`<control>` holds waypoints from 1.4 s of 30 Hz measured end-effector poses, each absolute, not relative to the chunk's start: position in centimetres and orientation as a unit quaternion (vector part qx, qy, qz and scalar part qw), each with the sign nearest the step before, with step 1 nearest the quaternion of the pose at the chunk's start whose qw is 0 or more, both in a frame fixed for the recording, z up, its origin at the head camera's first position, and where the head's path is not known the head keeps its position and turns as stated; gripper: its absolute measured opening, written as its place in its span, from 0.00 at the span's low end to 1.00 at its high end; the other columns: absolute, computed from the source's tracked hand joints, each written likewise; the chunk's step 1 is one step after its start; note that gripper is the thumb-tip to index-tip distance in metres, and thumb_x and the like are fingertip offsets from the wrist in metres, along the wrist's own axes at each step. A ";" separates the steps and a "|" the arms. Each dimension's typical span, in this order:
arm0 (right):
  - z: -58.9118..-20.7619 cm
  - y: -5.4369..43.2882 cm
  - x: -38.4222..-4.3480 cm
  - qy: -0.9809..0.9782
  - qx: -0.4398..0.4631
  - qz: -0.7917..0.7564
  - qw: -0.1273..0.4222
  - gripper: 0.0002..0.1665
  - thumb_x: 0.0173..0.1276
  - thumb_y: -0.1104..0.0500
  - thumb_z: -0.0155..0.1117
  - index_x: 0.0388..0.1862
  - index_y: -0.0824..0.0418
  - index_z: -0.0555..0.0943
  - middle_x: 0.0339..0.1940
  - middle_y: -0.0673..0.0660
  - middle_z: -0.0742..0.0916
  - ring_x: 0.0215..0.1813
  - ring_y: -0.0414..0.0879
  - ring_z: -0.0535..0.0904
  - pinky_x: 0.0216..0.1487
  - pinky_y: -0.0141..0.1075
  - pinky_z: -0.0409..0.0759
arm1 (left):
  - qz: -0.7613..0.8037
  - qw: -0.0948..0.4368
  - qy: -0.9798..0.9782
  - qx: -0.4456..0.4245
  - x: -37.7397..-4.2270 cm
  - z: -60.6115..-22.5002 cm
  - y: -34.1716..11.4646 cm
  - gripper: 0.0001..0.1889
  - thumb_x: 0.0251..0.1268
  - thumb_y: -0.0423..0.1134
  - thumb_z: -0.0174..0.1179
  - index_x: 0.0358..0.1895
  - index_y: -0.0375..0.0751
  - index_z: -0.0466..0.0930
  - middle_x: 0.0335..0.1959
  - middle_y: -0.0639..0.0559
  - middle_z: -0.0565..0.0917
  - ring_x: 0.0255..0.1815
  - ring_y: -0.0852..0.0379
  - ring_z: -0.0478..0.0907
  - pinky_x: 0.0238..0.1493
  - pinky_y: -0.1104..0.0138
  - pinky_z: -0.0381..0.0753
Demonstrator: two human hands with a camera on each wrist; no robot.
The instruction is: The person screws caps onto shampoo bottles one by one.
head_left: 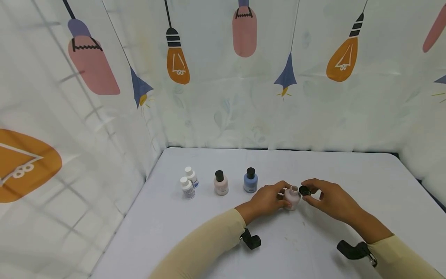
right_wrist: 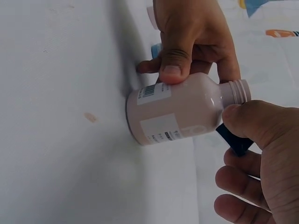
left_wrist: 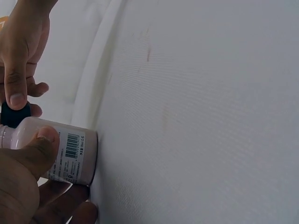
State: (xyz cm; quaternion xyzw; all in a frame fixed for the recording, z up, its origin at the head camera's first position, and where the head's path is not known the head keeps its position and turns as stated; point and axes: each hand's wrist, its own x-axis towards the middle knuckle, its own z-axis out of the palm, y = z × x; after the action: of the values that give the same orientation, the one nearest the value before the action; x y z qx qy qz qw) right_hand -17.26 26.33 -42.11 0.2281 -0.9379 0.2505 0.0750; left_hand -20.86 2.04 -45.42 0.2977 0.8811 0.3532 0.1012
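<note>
A pale pink bottle point(head_left: 292, 198) with a bare threaded neck stands on the white table, its mouth uncovered. My left hand point(head_left: 269, 199) grips its body from the left, thumb on the near side by the barcode label in the left wrist view. Just right of the neck, my right hand point(head_left: 331, 199) pinches a black screw cap point(head_left: 304, 190) between thumb and fingers. In the right wrist view the cap point(right_wrist: 235, 140) is beside the bottle's neck point(right_wrist: 236, 92), and the other fingers of that hand are loosely bent.
Left of my hands stand a blue bottle point(head_left: 250, 182) and another pink bottle point(head_left: 221, 184), both black-capped. Farther left are two small white-capped bottles point(head_left: 187, 188) close together. A patterned curtain point(head_left: 223, 108) rises behind the table point(head_left: 334, 166).
</note>
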 end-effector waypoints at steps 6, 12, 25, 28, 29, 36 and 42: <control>-41.8 26.2 -17.3 -0.937 0.237 0.246 0.078 0.25 0.62 0.59 0.79 0.58 0.58 0.83 0.39 0.45 0.85 0.34 0.42 0.77 0.29 0.33 0.75 | 0.344 0.099 0.884 0.302 -20.9 -45.4 2.0 0.28 0.66 0.51 0.70 0.68 0.60 0.72 0.59 0.58 0.84 0.55 0.68 0.81 0.54 0.73 0.76; -41.1 26.0 -17.3 -0.938 0.232 0.246 0.075 0.24 0.62 0.60 0.78 0.57 0.61 0.83 0.40 0.48 0.85 0.34 0.43 0.76 0.30 0.34 0.75 | 0.340 0.094 0.884 0.306 -20.9 -45.4 2.0 0.29 0.65 0.52 0.70 0.68 0.61 0.72 0.59 0.58 0.84 0.55 0.69 0.81 0.54 0.73 0.76; -40.3 25.7 -17.4 -0.930 0.239 0.259 0.103 0.24 0.62 0.63 0.79 0.56 0.59 0.83 0.41 0.50 0.85 0.35 0.44 0.77 0.28 0.32 0.75 | 0.335 0.093 0.890 0.296 -21.1 -45.6 2.1 0.29 0.64 0.54 0.70 0.67 0.63 0.73 0.58 0.60 0.84 0.55 0.69 0.80 0.52 0.72 0.77; -40.3 25.5 -17.4 -0.928 0.244 0.260 0.108 0.24 0.61 0.64 0.79 0.57 0.59 0.83 0.41 0.49 0.84 0.35 0.43 0.77 0.28 0.32 0.75 | 0.328 0.091 0.892 0.298 -21.1 -45.7 2.1 0.29 0.64 0.55 0.70 0.68 0.62 0.72 0.58 0.60 0.84 0.56 0.68 0.80 0.52 0.72 0.77; -40.3 25.4 -17.4 -0.927 0.245 0.262 0.108 0.24 0.62 0.64 0.79 0.57 0.59 0.83 0.41 0.49 0.84 0.35 0.43 0.77 0.28 0.32 0.75 | 0.327 0.090 0.892 0.298 -21.1 -45.7 2.1 0.29 0.64 0.55 0.70 0.68 0.62 0.72 0.58 0.60 0.84 0.56 0.68 0.80 0.52 0.72 0.77; -40.6 24.6 -17.6 -0.918 0.268 0.267 0.119 0.25 0.61 0.65 0.79 0.58 0.59 0.83 0.41 0.47 0.84 0.36 0.41 0.77 0.30 0.32 0.77 | 0.314 0.088 0.897 0.300 -21.1 -45.8 2.1 0.30 0.65 0.55 0.69 0.69 0.59 0.72 0.59 0.61 0.84 0.57 0.67 0.80 0.53 0.71 0.77; -40.5 24.0 -17.7 -0.914 0.284 0.264 0.116 0.25 0.61 0.65 0.79 0.57 0.58 0.83 0.45 0.49 0.85 0.36 0.44 0.77 0.32 0.32 0.77 | 0.315 0.086 0.896 0.301 -21.2 -45.9 2.0 0.30 0.65 0.55 0.69 0.68 0.60 0.72 0.59 0.60 0.84 0.57 0.66 0.80 0.53 0.70 0.78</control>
State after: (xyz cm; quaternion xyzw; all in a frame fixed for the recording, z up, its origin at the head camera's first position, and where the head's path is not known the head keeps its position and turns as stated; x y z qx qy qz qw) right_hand -17.73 24.04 -40.52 0.2845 -0.9144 0.2635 0.1162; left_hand -21.22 2.02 -45.89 0.3011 0.8960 0.3150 0.0859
